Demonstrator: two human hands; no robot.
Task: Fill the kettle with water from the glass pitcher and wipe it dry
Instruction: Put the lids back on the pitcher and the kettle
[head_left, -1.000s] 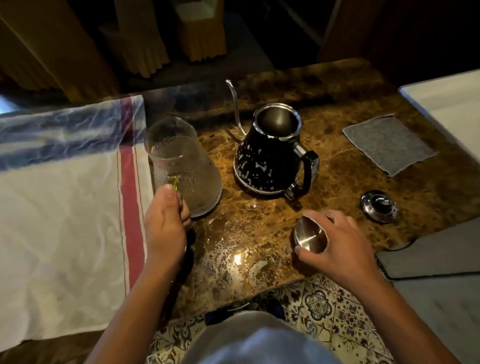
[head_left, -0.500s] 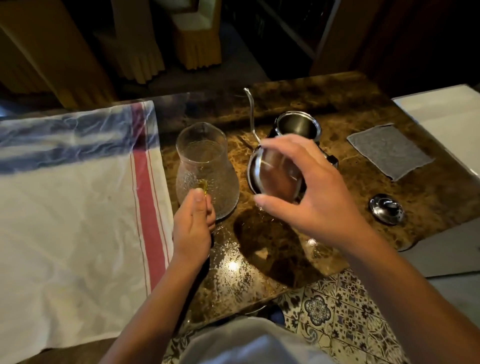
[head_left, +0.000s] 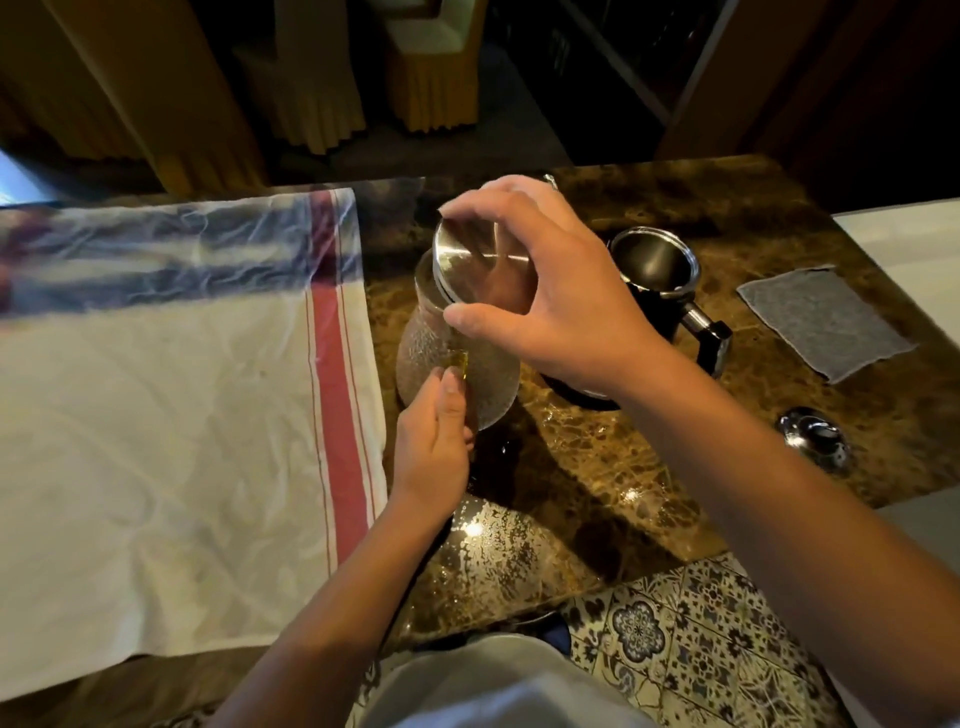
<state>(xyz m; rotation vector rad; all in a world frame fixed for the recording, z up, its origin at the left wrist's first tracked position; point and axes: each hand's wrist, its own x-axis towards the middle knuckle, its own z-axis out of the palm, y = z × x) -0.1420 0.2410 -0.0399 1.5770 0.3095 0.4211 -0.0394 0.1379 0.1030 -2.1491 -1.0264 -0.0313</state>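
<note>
While right hand (head_left: 550, 306) holds lid (head_left: 480, 265), pitcher (head_left: 457, 364) mid-counter (head_left: 597, 493)

It looks like a hotel or banquet dining room: a brown marble worktop (head_left: 649, 467), patterned floor tiles (head_left: 691, 649), chairs in pleated yellow covers (head_left: 431, 78) behind, and a striped white cloth (head_left: 171, 415) spread across the worktop.

My one camera sits on my head, looking forward and steeply down, close over the marble counter (head_left: 597, 467); the floor tiles (head_left: 675, 639) show at six o'clock.
</note>
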